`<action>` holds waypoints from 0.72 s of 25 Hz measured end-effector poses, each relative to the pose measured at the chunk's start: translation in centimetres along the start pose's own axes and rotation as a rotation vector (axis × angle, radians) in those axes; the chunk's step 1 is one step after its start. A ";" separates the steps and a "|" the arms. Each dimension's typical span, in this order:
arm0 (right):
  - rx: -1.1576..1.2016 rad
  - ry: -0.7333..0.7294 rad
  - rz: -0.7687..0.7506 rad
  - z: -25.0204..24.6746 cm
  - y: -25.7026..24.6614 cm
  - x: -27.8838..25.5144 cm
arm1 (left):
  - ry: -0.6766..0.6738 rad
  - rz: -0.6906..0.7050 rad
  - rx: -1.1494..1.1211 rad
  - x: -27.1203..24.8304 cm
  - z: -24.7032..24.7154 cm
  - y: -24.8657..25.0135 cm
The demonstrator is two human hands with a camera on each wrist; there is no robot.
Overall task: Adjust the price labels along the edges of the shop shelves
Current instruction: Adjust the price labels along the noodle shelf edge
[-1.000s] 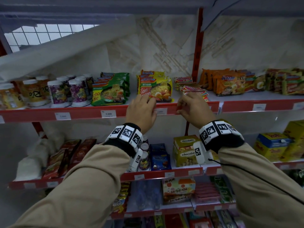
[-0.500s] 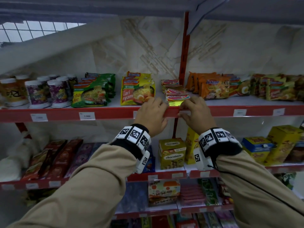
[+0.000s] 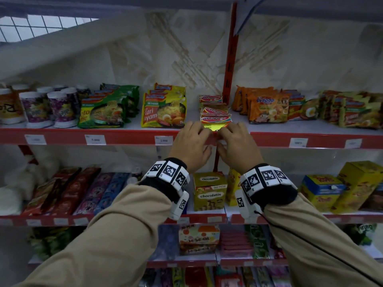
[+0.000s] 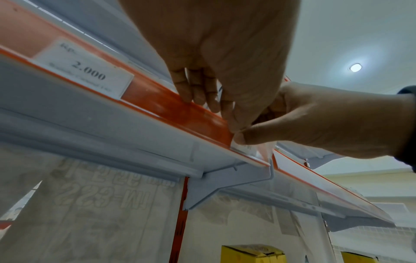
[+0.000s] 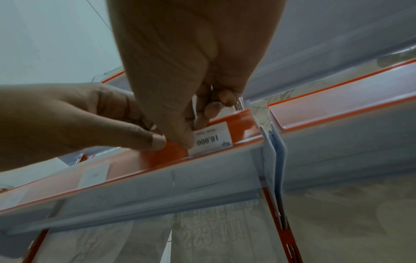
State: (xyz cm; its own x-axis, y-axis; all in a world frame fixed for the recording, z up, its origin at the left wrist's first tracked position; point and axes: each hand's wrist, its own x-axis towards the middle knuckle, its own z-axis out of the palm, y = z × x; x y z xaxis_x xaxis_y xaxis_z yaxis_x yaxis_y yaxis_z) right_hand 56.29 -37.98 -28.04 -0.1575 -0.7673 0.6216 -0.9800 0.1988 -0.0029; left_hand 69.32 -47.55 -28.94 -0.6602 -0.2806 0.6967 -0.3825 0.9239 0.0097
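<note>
A price label is being seated at the right end of the upper shelf's red edge strip.

The 10.000 label (image 5: 211, 140) is pinched at the strip's end, just beside the shelf bracket (image 5: 273, 149), by the right hand (image 3: 236, 146), thumb on its front face and curled fingers (image 5: 213, 108) above the strip's upper lip. The strip (image 4: 180, 108) is steadied just beside it by the left hand (image 3: 191, 145), thumb and fingertips curled over and pressed against the red face. The label is judged to be only partly settled, since its lower edge looks slightly askew in the channel. A small sideways slide and a firm press along the bottom lip appear to be called for next, after which the 2.000 label (image 3: 163, 140) further left is left as it sits.
</note>
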 end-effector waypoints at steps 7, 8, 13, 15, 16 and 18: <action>0.344 -0.007 0.092 -1.1 1.0 1.3 | 0.011 -0.055 -0.122 -0.1 0.1 -0.4; 0.471 0.035 0.147 -1.3 1.1 1.4 | 0.010 -0.068 -0.129 -0.1 0.1 -0.4; 0.940 0.190 0.347 -2.0 1.2 0.9 | 0.013 -0.158 -0.192 0.4 0.0 0.0; 1.130 0.160 0.398 -1.8 0.8 0.6 | 0.010 -0.192 -0.220 0.8 -0.1 0.1; 1.187 0.144 0.408 -1.6 0.7 0.5 | 0.002 -0.201 -0.223 0.9 -0.1 0.1; 1.148 0.123 0.381 -1.1 0.5 0.2 | -0.011 -0.201 -0.212 1.0 -0.1 0.0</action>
State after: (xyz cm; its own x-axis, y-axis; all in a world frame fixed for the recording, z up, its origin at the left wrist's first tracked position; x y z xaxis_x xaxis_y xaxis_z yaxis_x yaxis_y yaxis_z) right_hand 55.95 -37.35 -27.02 -0.5071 -0.7021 0.4999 -0.4210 -0.3043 -0.8545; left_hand 68.73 -47.79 -28.18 -0.5921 -0.4649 0.6582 -0.3633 0.8831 0.2969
